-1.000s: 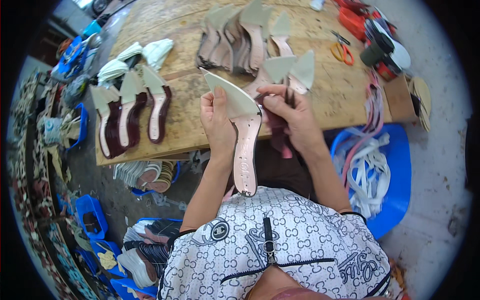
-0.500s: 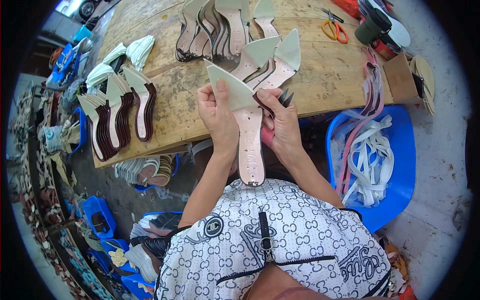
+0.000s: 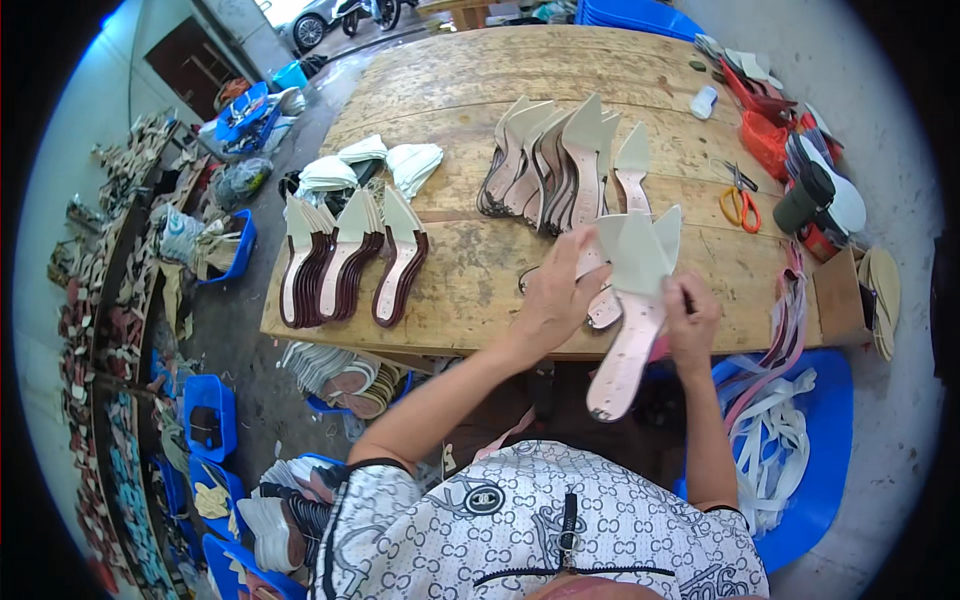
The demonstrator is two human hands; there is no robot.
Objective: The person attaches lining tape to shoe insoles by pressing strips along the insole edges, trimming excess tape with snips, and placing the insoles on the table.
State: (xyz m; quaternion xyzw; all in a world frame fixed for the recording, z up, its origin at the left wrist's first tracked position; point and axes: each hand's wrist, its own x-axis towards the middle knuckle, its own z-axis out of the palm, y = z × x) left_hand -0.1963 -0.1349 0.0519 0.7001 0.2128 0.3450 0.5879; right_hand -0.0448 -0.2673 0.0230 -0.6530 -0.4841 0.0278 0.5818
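Note:
My right hand point(image 3: 692, 318) is closed on the edge of a shoe insole point(image 3: 630, 345), pink along its narrow body with a pale pointed toe. The insole hangs tilted, heel end toward me, just off the table's front edge. Something pink peeks out beside that hand; its kind is hidden. My left hand point(image 3: 552, 300) lies over a couple of loose pink insoles point(image 3: 603, 308) at the table edge, its fingers stretched out and slightly blurred. Beyond my hands stand stacks of dark-edged insoles point(image 3: 585, 165), with a separate insole point(image 3: 631, 165) to their right.
Maroon-edged insole stacks point(image 3: 350, 255) sit at the left of the wooden table point(image 3: 460, 300), white cloth-like pieces point(image 3: 350, 170) behind them. Orange-handled scissors point(image 3: 741, 205), a dark cup point(image 3: 805, 195) and a cardboard box point(image 3: 840, 295) lie right. A blue tub point(image 3: 825, 450) holds white strips.
My left hand has let go of the held insole and moved to those on the table. My right hand has carried the insole to the right. The view now takes in more of the far table.

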